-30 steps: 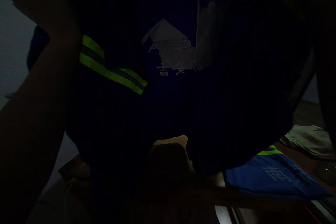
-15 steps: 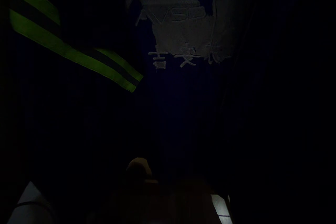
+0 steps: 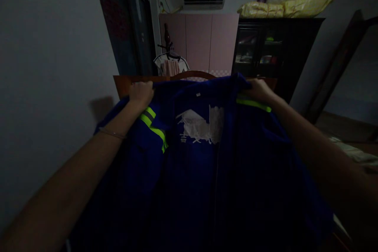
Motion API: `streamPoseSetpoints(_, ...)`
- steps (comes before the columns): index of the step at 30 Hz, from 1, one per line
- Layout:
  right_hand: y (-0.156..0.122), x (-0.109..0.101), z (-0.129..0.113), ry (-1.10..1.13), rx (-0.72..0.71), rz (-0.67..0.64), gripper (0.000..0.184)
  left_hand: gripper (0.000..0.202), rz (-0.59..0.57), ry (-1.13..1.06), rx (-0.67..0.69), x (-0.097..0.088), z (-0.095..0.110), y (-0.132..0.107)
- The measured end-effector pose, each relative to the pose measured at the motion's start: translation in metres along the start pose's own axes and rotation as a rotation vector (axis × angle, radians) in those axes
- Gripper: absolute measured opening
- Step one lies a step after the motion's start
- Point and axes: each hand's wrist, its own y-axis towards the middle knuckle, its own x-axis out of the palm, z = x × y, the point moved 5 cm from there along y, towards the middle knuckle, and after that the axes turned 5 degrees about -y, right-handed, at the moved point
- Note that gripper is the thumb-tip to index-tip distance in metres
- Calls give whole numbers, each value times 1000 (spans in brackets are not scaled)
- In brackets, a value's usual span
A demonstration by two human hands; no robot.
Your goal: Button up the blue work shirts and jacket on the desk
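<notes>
A dark blue jacket [image 3: 191, 173] hangs spread out in front of me, held up by its shoulders. My left hand [image 3: 141, 93] is closed on the cloth at the left shoulder, just above a yellow-green reflective stripe [image 3: 155, 130]. On the other side, my right hand [image 3: 260, 88] grips the right shoulder, above a second bright stripe [image 3: 254, 104]. Between the hands run the collar and a small white label [image 3: 198, 95]. The inside of the back shows a pale patch [image 3: 196, 125] with stitched outlines. The jacket's lower part is lost in darkness.
Behind the jacket stands a wooden headboard [image 3: 122, 82]. Farther back are pink cabinets [image 3: 197, 41], a coat stand with a white shirt [image 3: 184, 64], and a dark glass-door cabinet [image 3: 283, 51] with yellow bundles [image 3: 308, 4] on top. A wall [image 3: 53, 67] is close on the left.
Half a second ago, dark jacket cloth filled nearly the whole view. Now the jacket is farther from the camera, and both arms and the room are visible.
</notes>
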Motion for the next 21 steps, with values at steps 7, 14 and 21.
streamPoseSetpoints(7, -22, 80, -2, -502, 9, -377, 24, 34, -374, 58, 78, 66, 12, 5)
streamPoseSetpoints(14, -41, 158, 42, -572, 10, -510, 24, 32, -511, 63, 143, 161, 6, -4)
streamPoseSetpoints(21, -65, 208, 70, -576, -65, -551, 31, 37, -569, 66, 230, 216, -9, -36)
